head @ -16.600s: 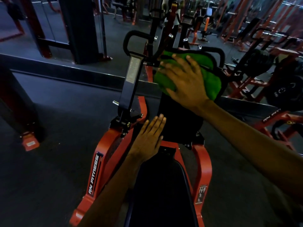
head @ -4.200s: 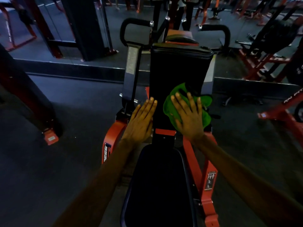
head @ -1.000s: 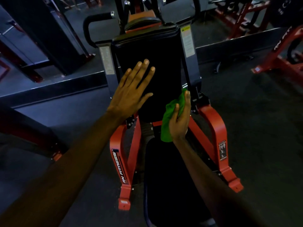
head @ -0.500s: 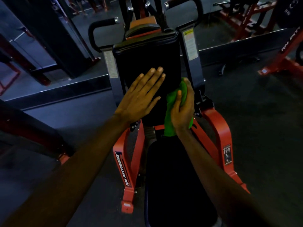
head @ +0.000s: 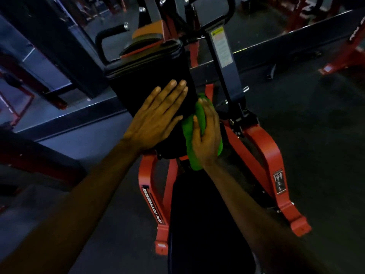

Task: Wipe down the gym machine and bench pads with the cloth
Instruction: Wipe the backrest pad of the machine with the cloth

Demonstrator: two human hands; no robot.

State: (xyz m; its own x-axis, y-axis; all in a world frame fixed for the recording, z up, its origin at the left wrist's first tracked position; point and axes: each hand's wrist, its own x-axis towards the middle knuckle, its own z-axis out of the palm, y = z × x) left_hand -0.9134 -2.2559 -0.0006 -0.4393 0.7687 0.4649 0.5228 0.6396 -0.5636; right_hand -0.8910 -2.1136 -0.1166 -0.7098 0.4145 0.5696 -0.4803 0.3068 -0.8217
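A black upright chest pad [head: 150, 76] stands on a red-framed gym machine [head: 266, 147]. My left hand [head: 156, 119] lies flat on the pad's front, fingers straight. My right hand [head: 207, 137] grips a bunched green cloth [head: 192, 145] against the pad's lower right side edge, its fingers curled round the cloth. Below both hands runs the black seat pad [head: 207, 224], partly covered by my right forearm.
A black upright with a warning label [head: 221, 46] rises right of the pad. A black handle loop [head: 106, 36] sits at the pad's left. A low dark barrier [head: 69, 123] crosses behind. More red machine frames [head: 345, 62] stand at the far right, on dark floor.
My right hand has slid the cloth a little up the pad's right edge. My left hand stays flat on the pad. The view has tilted.
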